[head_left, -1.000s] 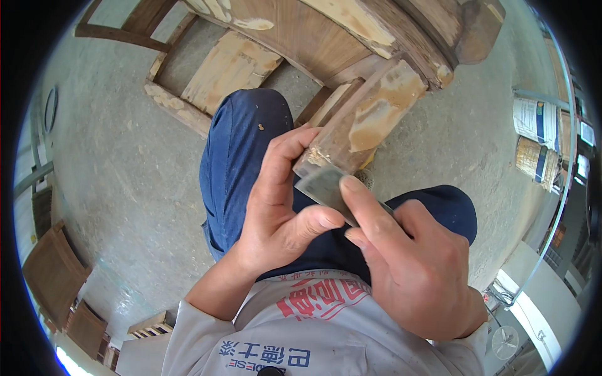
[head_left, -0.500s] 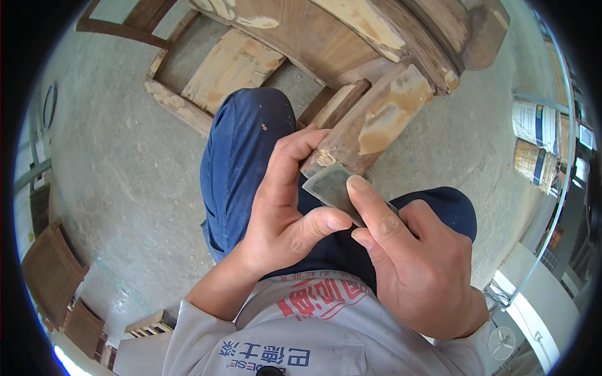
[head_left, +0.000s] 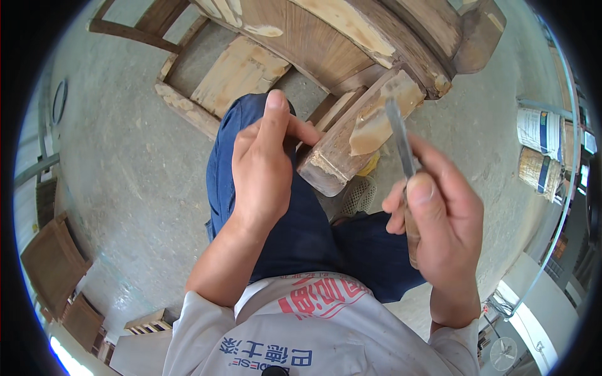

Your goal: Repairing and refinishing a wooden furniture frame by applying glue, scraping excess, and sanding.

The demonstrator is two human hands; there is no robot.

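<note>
A wooden furniture leg (head_left: 338, 156), patched with pale filler and splintered at its near end, juts toward me from a partly bare wooden piece (head_left: 326, 44). My left hand (head_left: 266, 160) is beside its left side over my blue-trousered knee, thumb raised, forefinger reaching to the wood, other fingers mostly hidden. My right hand (head_left: 439, 213) grips a flat metal blade with a wooden handle (head_left: 401, 138) upright, right of the leg, its slightly blurred edge turned up toward me.
A sandalled foot (head_left: 357, 197) shows below the leg on the concrete floor (head_left: 138, 175). Wooden panels (head_left: 56, 263) stand at the lower left, and two buckets (head_left: 536, 138) at the right beside a pale hose or rail. A white fan (head_left: 505, 351) is at the lower right.
My right hand has drawn the blade rightward off the leg's end and turned it upright. My left hand has shifted up and left, its thumb lifting away from the blade.
</note>
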